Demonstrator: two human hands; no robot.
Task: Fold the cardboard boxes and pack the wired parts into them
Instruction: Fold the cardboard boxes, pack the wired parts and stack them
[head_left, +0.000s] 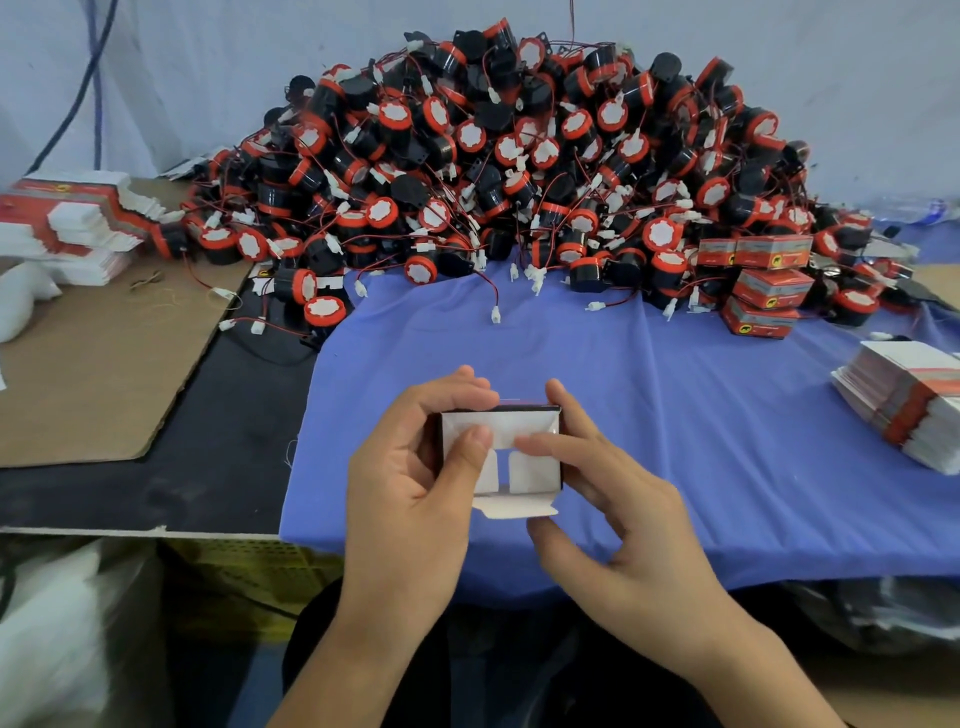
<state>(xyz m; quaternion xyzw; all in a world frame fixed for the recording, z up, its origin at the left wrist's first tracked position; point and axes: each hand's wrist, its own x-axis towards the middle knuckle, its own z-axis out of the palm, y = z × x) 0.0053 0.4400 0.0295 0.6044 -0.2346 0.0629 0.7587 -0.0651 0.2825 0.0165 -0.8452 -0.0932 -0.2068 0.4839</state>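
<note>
We have the half-folded box (524, 470) at lower centre of the frame, over the table (675, 395). The left hand (410, 467) and right hand (618, 499) each grip its walls. The thin card is probably light and crushable, so we hold it by the edges.

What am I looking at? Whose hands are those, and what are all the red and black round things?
There is no machine here. A person wears a camera on their head, so you see what they see, looking down at their own hands. The left hand and the right hand together hold a small cardboard box, open toward us, with fingers pressing on its white flaps. Behind, on a blue cloth, lies a big pile of wired parts: round, black and red, with thin wires. On the right sit a few finished boxes and a stack of flat boxes not yet folded. Another stack lies far left.
</note>
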